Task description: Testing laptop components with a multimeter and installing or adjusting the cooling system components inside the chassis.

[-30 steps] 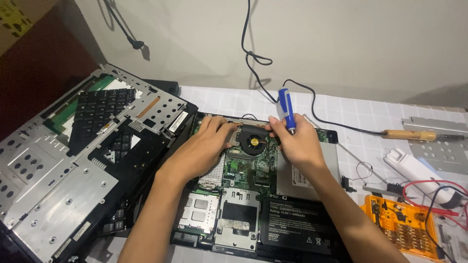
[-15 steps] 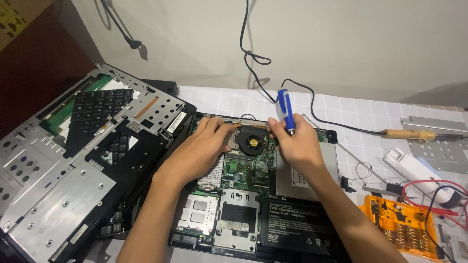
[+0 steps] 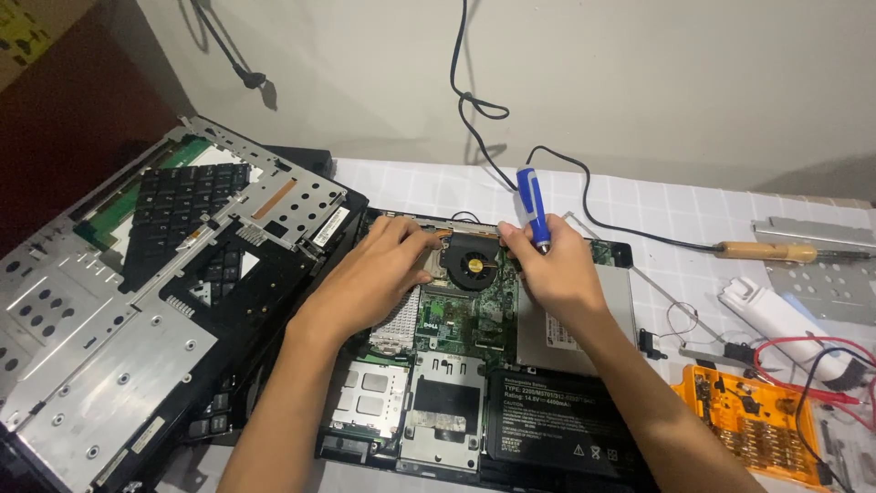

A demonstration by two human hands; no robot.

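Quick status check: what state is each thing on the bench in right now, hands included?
Laptop base: opened, board exposed.
Cooling fan: uncovered, seated in the base.
Blue screwdriver: upright, gripped by the right hand.
Left hand: empty, resting on the board beside the fan.
Keyboard cover: removed, lying underside up at left.
Orange bit case: open.
Wooden-handled tool: lying unused.

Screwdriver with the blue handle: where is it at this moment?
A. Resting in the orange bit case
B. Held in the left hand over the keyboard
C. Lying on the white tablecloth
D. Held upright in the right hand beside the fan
D: the right hand grips the screwdriver upright, tip down beside the fan in the opened laptop.
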